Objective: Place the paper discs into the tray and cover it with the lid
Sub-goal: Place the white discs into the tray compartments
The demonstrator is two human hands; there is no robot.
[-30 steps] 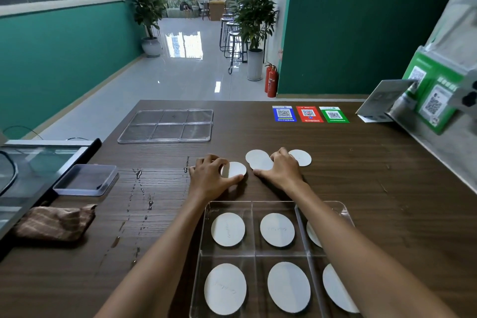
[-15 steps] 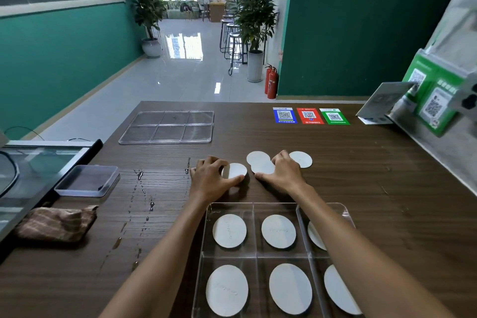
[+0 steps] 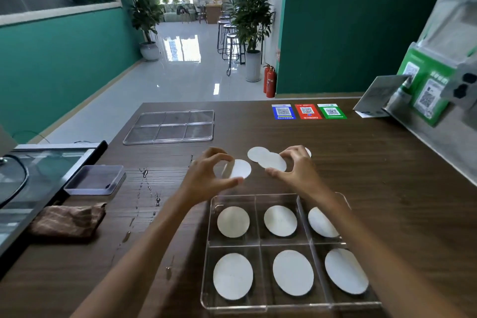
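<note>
Both hands have lifted off the table since a second ago, each pinching a paper disc. Left hand (image 3: pixel 206 175) grips its disc (image 3: pixel 238 168) between thumb and fingertips; right hand (image 3: pixel 296 168) nips another disc (image 3: pixel 273 162) at its edge. Just below them sits the clear tray (image 3: pixel 260 245), one disc per compartment; lid (image 3: pixel 169 126) lies beyond.

- Café or shop counter, prob. in an office bldg.
- Payment QR stickers (image 3: pixel 308 111) on the wood counter (image 3: pixel 387 175); QR stand (image 3: pixel 426 90) at right.
- Bar stools (image 3: pixel 229 44), potted plants (image 3: pixel 251 23), lounge seating down a glossy hallway.
- Fire extinguishers (image 3: pixel 269 81) by the green wall.
</note>
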